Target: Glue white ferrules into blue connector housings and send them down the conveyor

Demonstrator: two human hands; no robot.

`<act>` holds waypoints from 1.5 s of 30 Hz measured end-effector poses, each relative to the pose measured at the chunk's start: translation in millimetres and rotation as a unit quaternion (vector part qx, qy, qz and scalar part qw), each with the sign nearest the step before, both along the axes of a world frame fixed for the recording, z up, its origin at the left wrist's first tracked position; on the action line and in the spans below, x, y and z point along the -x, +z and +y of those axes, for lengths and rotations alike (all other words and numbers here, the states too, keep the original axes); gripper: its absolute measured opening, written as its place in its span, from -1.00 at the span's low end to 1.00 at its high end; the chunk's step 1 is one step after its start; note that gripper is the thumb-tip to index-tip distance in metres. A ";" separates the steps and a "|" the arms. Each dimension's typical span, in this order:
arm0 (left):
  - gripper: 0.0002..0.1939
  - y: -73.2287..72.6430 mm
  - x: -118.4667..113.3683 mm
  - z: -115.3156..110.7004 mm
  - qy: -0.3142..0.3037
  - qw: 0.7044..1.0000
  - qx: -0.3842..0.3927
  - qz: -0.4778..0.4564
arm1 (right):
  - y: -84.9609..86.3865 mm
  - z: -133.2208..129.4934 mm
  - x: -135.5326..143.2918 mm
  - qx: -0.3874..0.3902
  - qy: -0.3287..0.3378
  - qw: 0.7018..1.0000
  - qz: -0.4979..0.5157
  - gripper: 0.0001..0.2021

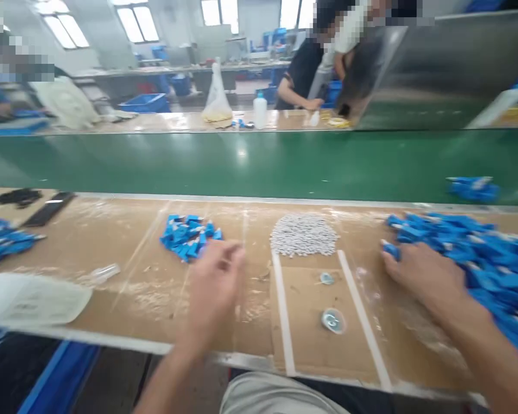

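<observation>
My left hand (pixel 218 282), slightly blurred, is at the near right edge of a small pile of blue plastic parts (pixel 183 236). Its fingers are curled together, and what they hold, if anything, is hidden. At the left edge of a large heap of similar blue parts (pixel 501 259), my right hand (pixel 427 273) pinches one blue plastic part (pixel 391 250) with a pale tip. Between the hands lies a flat pile of small grey-white pieces (pixel 304 234). Nearer me, a cardboard sheet (pixel 306 345) carries two small round clear items, the larger a shallow dish (pixel 333 321).
Beyond the table runs a green conveyor belt (pixel 242 164) with a cluster of blue parts (pixel 473 188). At left are more blue parts (pixel 4 244), a dark phone-like slab (pixel 49 210) and a translucent sheet (pixel 34 299). Across the belt, a person (pixel 304 75) works near a white bottle (pixel 259 110).
</observation>
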State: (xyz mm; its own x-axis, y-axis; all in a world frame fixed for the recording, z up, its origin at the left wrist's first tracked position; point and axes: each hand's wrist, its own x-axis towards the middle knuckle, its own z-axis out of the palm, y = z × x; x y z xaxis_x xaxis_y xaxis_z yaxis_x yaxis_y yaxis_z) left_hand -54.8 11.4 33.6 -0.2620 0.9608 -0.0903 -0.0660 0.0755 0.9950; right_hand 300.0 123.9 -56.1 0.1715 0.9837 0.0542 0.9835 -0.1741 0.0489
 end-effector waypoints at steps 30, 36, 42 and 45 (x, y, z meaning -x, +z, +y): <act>-0.56 -88.5 -61.1 7.6 -0.089 0.963 0.087 -0.238 | -4.8 -124.7 81.7 0.040 0.068 0.801 0.593 -0.66; -0.57 -90.4 -57.0 3.8 -0.078 0.964 0.088 -0.240 | -1.7 -124.9 88.0 -0.017 0.145 0.826 0.544 -0.78; -0.59 -90.3 -56.0 0.7 -0.089 0.964 0.078 -0.238 | 8.0 -136.0 89.1 -0.013 0.236 0.842 0.486 -0.82; -0.63 -85.9 -55.4 -2.1 -0.094 0.962 0.072 -0.245 | 15.1 -139.1 88.4 -0.001 0.229 0.849 0.476 -0.80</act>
State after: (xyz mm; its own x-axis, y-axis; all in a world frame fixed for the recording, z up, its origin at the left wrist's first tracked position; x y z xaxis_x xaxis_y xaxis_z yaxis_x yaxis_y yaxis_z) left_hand 0.5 9.2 -52.3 0.0235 0.9551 -0.2954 -0.4966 0.2676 0.8257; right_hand 211.7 -15.2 -40.9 -0.2623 0.9591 0.1065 0.5427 0.2379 -0.8055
